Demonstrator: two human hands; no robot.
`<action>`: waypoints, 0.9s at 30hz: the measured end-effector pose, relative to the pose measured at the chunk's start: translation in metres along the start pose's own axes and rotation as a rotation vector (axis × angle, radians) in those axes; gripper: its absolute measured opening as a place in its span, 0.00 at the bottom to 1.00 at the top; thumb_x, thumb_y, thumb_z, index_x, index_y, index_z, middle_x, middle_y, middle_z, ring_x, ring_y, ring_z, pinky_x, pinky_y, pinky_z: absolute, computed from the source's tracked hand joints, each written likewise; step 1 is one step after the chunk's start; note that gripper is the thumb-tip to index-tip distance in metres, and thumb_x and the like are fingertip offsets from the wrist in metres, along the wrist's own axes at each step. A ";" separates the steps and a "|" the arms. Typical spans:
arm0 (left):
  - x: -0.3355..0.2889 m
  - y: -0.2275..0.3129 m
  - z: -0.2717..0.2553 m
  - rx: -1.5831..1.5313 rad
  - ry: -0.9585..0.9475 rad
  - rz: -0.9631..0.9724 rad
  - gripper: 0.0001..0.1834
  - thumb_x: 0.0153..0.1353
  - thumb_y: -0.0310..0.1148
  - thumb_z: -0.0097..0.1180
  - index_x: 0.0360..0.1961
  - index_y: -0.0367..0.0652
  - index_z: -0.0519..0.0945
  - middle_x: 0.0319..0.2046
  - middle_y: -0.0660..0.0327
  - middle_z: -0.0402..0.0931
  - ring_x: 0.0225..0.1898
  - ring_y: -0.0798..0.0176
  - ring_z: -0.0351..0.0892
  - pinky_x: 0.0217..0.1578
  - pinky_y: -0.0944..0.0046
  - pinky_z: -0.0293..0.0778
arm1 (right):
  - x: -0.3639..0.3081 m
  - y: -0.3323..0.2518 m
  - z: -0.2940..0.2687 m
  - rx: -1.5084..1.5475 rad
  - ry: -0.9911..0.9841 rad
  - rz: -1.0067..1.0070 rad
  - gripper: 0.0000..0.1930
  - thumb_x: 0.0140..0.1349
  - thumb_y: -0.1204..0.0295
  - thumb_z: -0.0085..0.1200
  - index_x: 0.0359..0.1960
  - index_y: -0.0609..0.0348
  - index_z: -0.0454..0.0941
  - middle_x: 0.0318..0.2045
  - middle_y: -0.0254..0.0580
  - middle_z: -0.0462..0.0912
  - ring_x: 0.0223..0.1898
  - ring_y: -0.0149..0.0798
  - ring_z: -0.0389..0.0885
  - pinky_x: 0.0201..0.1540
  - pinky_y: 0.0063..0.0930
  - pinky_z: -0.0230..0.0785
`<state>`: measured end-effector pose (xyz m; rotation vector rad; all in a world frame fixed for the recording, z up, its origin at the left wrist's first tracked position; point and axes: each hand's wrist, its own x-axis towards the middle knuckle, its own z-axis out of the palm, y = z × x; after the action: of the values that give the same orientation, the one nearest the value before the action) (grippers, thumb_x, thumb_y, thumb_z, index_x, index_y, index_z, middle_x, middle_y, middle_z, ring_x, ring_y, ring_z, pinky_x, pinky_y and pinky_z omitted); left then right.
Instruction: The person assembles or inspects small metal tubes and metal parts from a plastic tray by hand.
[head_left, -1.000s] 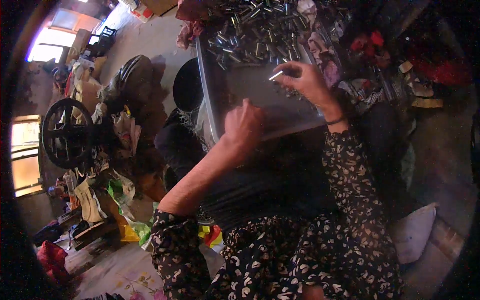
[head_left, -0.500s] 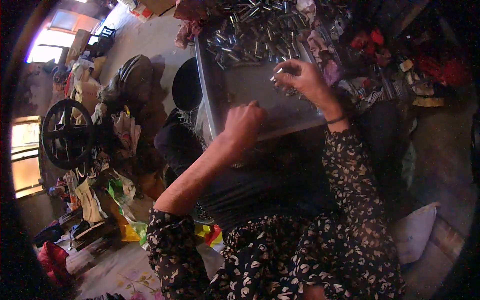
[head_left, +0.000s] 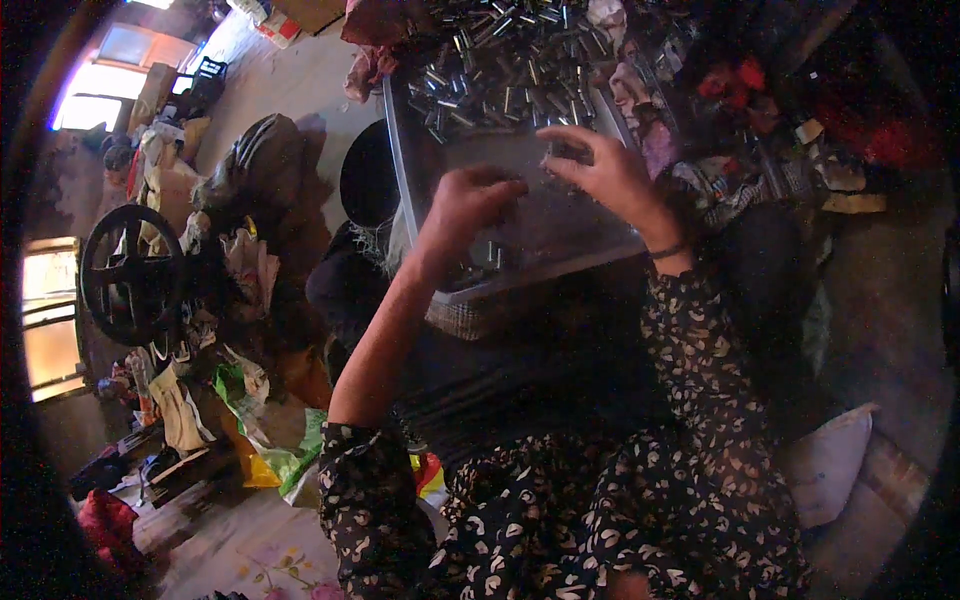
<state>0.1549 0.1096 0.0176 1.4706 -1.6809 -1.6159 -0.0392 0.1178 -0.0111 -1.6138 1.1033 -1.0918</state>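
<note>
Over a shallow grey tray (head_left: 540,285) I hold both hands, apart from each other. My left hand (head_left: 470,210) is over its left part, fingers bent together and pointing right; what they hold, if anything, is too dark to make out. My right hand (head_left: 605,175) is curled, thumb and forefinger arched round a small dim thing that I cannot make out. Many short shiny metal tubes (head_left: 510,95) lie heaped at the tray's far end. A few more metal tubes (head_left: 495,255) are in the near left corner, below my left hand.
A dark round vessel (head_left: 368,175) stands left of the tray. Bunched cloths (head_left: 640,90) line its right side. Further left are a black spoked wheel (head_left: 133,275) and a green and white plastic bag (head_left: 265,425). A pale cushion or sack (head_left: 830,465) lies at the lower right.
My left hand has moved up and left, uncovering the tubes in the near corner. My right hand has shifted slightly; the bright metal piece seen at its fingertips no longer shows clearly.
</note>
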 end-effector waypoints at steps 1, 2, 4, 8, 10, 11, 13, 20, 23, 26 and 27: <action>0.000 0.003 -0.001 -0.140 0.005 -0.055 0.13 0.50 0.34 0.53 0.34 0.36 0.75 0.23 0.65 0.73 0.22 0.74 0.68 0.24 0.74 0.65 | -0.001 0.002 0.001 0.003 0.039 0.020 0.14 0.53 0.71 0.52 0.42 0.60 0.71 0.32 0.37 0.77 0.31 0.25 0.74 0.30 0.17 0.68; 0.004 -0.003 0.001 -0.212 0.029 -0.080 0.13 0.50 0.34 0.52 0.34 0.38 0.75 0.22 0.66 0.72 0.22 0.74 0.68 0.25 0.76 0.64 | -0.002 0.005 0.002 0.005 0.078 0.041 0.15 0.52 0.71 0.53 0.42 0.59 0.72 0.32 0.36 0.77 0.31 0.24 0.73 0.30 0.16 0.67; 0.008 -0.007 0.001 -0.227 0.019 -0.087 0.12 0.51 0.35 0.52 0.34 0.38 0.75 0.22 0.66 0.72 0.22 0.73 0.68 0.25 0.75 0.64 | -0.002 0.013 0.001 0.012 0.100 0.039 0.14 0.52 0.71 0.53 0.41 0.59 0.72 0.32 0.35 0.77 0.31 0.24 0.73 0.30 0.16 0.66; 0.009 -0.018 -0.001 -0.366 0.043 -0.103 0.12 0.49 0.34 0.52 0.32 0.36 0.76 0.24 0.63 0.73 0.25 0.71 0.70 0.23 0.73 0.64 | 0.001 0.004 0.001 -0.094 0.063 0.045 0.10 0.52 0.70 0.53 0.36 0.60 0.74 0.31 0.33 0.77 0.32 0.24 0.73 0.31 0.17 0.66; 0.009 -0.016 0.002 -0.417 0.018 -0.115 0.12 0.49 0.34 0.51 0.33 0.37 0.76 0.25 0.62 0.73 0.25 0.71 0.71 0.24 0.73 0.64 | -0.001 -0.003 0.000 -0.104 0.075 0.049 0.10 0.53 0.70 0.52 0.35 0.60 0.75 0.31 0.34 0.77 0.32 0.24 0.73 0.32 0.18 0.66; 0.009 -0.015 0.004 -0.466 -0.003 -0.128 0.12 0.49 0.33 0.51 0.34 0.37 0.75 0.26 0.62 0.73 0.26 0.70 0.71 0.25 0.73 0.65 | -0.001 -0.005 0.000 -0.111 0.084 0.050 0.09 0.53 0.70 0.52 0.34 0.61 0.75 0.31 0.34 0.77 0.32 0.25 0.73 0.32 0.18 0.66; 0.009 -0.015 0.008 -0.507 -0.029 -0.117 0.12 0.51 0.34 0.50 0.36 0.39 0.74 0.27 0.63 0.73 0.26 0.71 0.71 0.26 0.73 0.66 | -0.002 -0.002 0.002 -0.096 0.080 0.050 0.09 0.53 0.71 0.51 0.34 0.61 0.75 0.31 0.34 0.77 0.31 0.24 0.73 0.32 0.18 0.65; 0.011 -0.014 0.013 -0.514 -0.030 -0.047 0.14 0.54 0.33 0.49 0.40 0.38 0.71 0.28 0.65 0.73 0.28 0.72 0.72 0.28 0.74 0.67 | -0.004 -0.001 0.007 -0.013 0.058 0.073 0.09 0.55 0.71 0.49 0.35 0.60 0.74 0.29 0.33 0.77 0.27 0.20 0.71 0.28 0.15 0.64; 0.009 -0.013 0.013 -0.494 -0.008 -0.071 0.14 0.53 0.32 0.51 0.41 0.37 0.72 0.28 0.64 0.74 0.28 0.72 0.72 0.29 0.74 0.67 | -0.005 -0.011 0.006 -0.036 0.132 0.103 0.09 0.54 0.70 0.48 0.35 0.60 0.75 0.28 0.33 0.77 0.25 0.21 0.71 0.28 0.15 0.64; 0.008 -0.013 0.013 -0.450 0.031 -0.075 0.16 0.51 0.32 0.52 0.40 0.35 0.73 0.27 0.62 0.74 0.26 0.72 0.71 0.27 0.74 0.66 | -0.006 -0.010 0.006 -0.038 0.132 0.118 0.09 0.54 0.70 0.48 0.35 0.59 0.75 0.27 0.33 0.77 0.23 0.22 0.71 0.27 0.15 0.64; 0.008 -0.013 0.012 -0.451 0.031 -0.075 0.16 0.51 0.32 0.52 0.40 0.35 0.73 0.27 0.62 0.74 0.26 0.72 0.71 0.27 0.74 0.66 | -0.006 -0.011 0.006 -0.039 0.132 0.119 0.09 0.54 0.70 0.48 0.35 0.59 0.75 0.27 0.33 0.77 0.23 0.22 0.71 0.27 0.15 0.64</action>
<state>0.1469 0.1115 -0.0004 1.3283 -1.1513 -1.8487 -0.0325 0.1267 -0.0031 -1.5028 1.2969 -1.1167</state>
